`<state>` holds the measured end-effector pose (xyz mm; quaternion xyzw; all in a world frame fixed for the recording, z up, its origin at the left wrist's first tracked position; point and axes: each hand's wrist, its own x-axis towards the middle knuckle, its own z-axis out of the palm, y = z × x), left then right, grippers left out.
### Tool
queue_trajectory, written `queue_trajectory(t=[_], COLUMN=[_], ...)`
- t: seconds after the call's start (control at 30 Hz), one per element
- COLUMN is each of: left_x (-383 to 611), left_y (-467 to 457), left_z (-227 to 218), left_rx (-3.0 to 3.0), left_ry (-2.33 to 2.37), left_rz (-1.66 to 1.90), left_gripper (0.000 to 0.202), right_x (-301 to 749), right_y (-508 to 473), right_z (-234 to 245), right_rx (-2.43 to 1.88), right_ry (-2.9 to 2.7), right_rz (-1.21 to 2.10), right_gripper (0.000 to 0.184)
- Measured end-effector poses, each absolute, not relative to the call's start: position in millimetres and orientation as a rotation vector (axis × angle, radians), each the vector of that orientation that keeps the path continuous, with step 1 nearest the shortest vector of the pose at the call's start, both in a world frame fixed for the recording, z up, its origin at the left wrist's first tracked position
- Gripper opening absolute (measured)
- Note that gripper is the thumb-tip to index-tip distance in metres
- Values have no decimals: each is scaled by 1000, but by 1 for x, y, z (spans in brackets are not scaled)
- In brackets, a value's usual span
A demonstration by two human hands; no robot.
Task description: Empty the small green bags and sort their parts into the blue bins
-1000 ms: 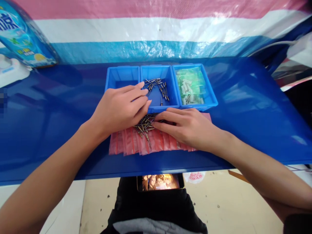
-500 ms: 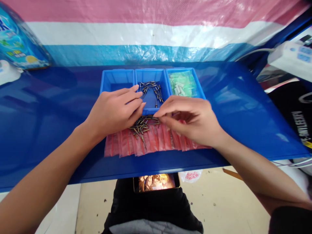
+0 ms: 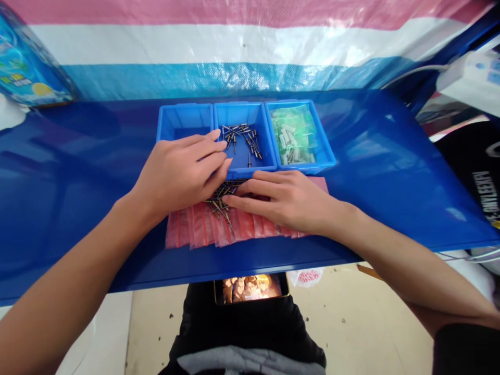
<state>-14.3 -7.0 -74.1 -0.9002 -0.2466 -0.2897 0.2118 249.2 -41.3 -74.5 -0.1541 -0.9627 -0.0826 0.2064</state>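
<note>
R hand (image 3: 288, 198) was prob. picking at rivets (image 3: 222, 191) right by it; L hand (image 3: 185, 169) curled alongside. Couldn't tell either's grip; next pick seemingly wanted a fine pinch.

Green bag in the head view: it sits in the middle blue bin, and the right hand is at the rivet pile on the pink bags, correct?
Not quite: the green bag sits in the rightmost blue bin, not the middle one, as the head view shows. The right hand is indeed at the rivet pile on the pink bags.
</note>
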Motion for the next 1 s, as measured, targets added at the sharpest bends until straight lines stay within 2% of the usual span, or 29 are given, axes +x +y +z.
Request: queue_trajectory(t=[0.27, 0.53, 0.63, 0.7, 0.8, 0.9, 1.0], left_x=[-12, -14, -15, -15, -15, -16, -17], left_y=[-7, -8, -6, -6, -7, -8, -7], left_z=[-73, -72, -73, -74, -75, -76, -76], left_rx=[-2469, -2494, -2508, -2547, -2555, -2523, -2516], left_ry=[-688, -707, -668, -693, -769, -794, -750], left_rz=[-813, -767, -810, -812, -763, -715, -739], left_gripper=[14, 13, 13, 13, 17, 21, 22], right_x=[250, 252, 254, 253, 250, 251, 253], right_y=[-41, -44, -41, -39, -40, -42, -43], right_z=[-76, -48, -48, -50, -53, -59, -68], right_rx=[-525, -758, -786, -804, -806, -779, -666], right_ry=[-2627, -2036, -1909, -1800, -1806, -2060, -2501], right_rz=[-104, 1036, 1238, 1111, 849, 611, 137], right_gripper=[22, 2, 3, 3, 13, 15, 22])
